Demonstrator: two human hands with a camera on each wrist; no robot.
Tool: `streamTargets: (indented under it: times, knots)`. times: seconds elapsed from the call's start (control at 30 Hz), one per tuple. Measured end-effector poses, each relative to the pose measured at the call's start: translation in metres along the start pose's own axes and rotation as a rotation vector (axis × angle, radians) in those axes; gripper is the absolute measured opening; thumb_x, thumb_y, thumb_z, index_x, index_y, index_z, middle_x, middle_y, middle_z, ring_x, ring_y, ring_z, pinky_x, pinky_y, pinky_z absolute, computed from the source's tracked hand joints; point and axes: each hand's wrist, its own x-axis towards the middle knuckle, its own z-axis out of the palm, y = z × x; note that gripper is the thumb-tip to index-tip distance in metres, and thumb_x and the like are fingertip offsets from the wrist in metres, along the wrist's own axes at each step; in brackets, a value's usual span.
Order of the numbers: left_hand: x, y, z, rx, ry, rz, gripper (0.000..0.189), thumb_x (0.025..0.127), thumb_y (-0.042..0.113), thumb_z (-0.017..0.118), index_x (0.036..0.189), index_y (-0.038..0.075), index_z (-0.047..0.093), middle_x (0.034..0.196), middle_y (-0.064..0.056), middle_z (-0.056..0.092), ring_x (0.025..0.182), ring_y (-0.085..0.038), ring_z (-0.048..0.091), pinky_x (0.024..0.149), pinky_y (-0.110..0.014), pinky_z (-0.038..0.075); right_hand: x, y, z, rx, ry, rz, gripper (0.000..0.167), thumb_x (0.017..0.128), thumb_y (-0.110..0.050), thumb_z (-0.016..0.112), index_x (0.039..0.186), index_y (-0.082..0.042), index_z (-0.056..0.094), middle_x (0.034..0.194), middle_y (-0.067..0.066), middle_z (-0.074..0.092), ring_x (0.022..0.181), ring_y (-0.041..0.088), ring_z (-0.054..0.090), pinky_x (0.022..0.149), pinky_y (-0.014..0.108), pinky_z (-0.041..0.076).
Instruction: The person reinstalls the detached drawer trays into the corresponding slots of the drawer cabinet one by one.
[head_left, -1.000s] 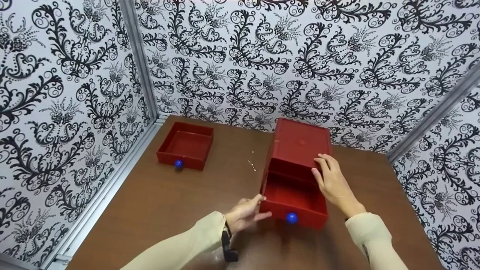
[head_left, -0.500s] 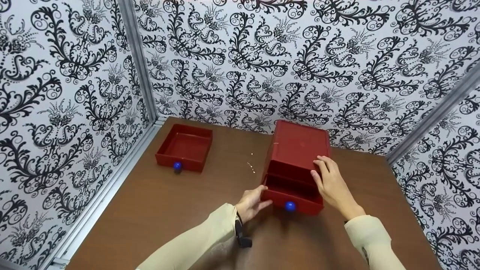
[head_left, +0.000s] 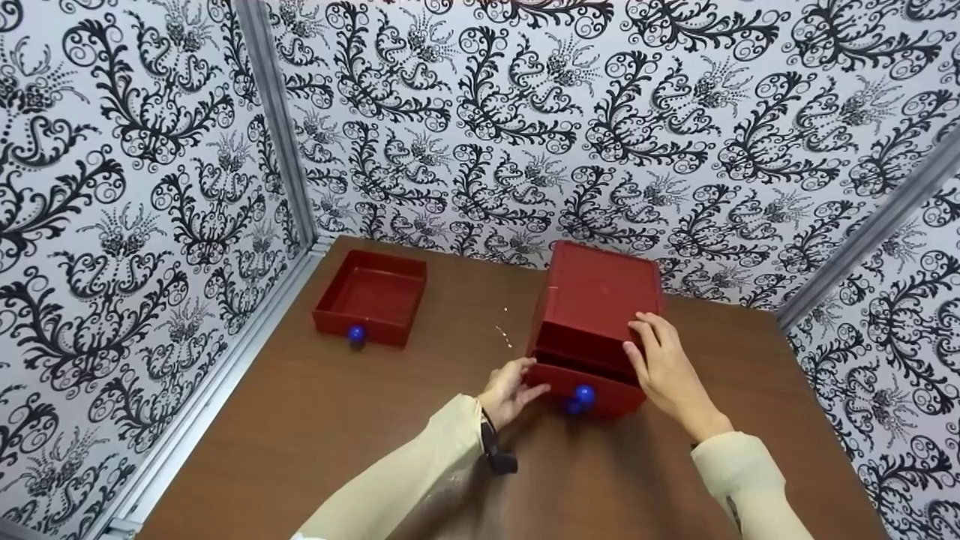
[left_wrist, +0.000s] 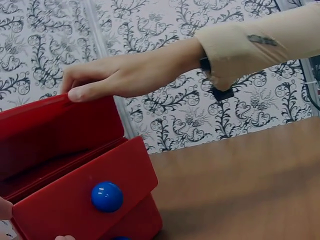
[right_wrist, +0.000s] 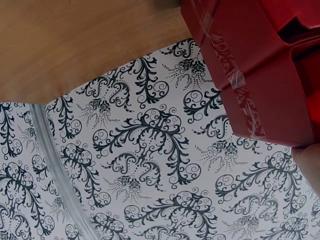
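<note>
A red drawer cabinet (head_left: 604,289) stands on the table, its upper drawer (head_left: 551,376) pulled out slightly, leaving a dark gap behind the front panel. This drawer has a round blue knob (left_wrist: 107,196); part of a second blue knob shows below, on the lower front. My left hand (head_left: 510,394) holds the drawer by its left front corner, fingers at the upper edge and thumb lower on the front. My right hand (head_left: 667,371) grips the cabinet's top front edge near the right corner, seen also as a bent hand (left_wrist: 117,75) in the left wrist view.
A separate red drawer (head_left: 375,296) with a blue knob lies at the back left of the brown table (head_left: 360,427). Patterned walls (head_left: 465,112) close in the back and both sides. Clear tape (right_wrist: 237,80) runs along the cabinet's side in the right wrist view.
The upper drawer has slid back into the cabinet, away from me, and its opening has narrowed. My left hand has moved forward with it; my right hand has stayed on the cabinet.
</note>
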Motion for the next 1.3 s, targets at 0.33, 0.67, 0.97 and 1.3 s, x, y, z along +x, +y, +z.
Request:
streamTargets:
  times: [0.33,0.67,0.97,1.3]
  knots:
    - [0.016,0.006,0.006,-0.111,-0.025,-0.009,0.04,0.09,0.001,0.05,0.129,-0.011,0.046,0.14,-0.027,0.034,0.151,-0.052,0.01,0.115,-0.052,0.046,-0.001,0.001,0.0,-0.004,-0.009,0.02,0.028,0.095,-0.008,0.061,0.119,0.007,0.058,0.132,0.027,0.054,0.129,0.044,0.046,0.114,0.048,0.036]
    - [0.021,0.01,0.0,-0.173,-0.084,-0.091,0.05,0.091,0.005,0.046,0.136,-0.012,0.029,0.153,-0.043,0.017,0.144,-0.054,0.031,0.12,-0.045,0.041,0.001,-0.001,-0.001,-0.007,0.005,0.003,0.028,0.095,-0.008,0.062,0.118,0.007,0.059,0.131,0.027,0.055,0.129,0.044,0.047,0.114,0.047,0.037]
    - [0.016,0.02,-0.028,0.028,-0.072,-0.137,0.059,0.09,0.019,0.046,0.142,-0.005,0.032,0.148,-0.036,0.034,0.136,-0.047,0.046,0.115,-0.048,0.047,-0.003,-0.002,0.004,-0.009,-0.011,0.016,0.028,0.095,-0.009,0.062,0.119,0.006,0.058,0.132,0.027,0.055,0.128,0.043,0.048,0.113,0.047,0.037]
    - [0.03,0.11,-0.105,0.332,0.22,0.175,0.012,0.093,0.014,0.047,0.087,0.007,0.055,0.077,0.0,0.054,0.065,-0.013,0.052,0.052,-0.022,0.051,0.0,-0.002,0.0,-0.005,0.0,0.024,0.028,0.094,-0.007,0.062,0.119,0.007,0.058,0.131,0.027,0.055,0.128,0.044,0.047,0.114,0.046,0.035]
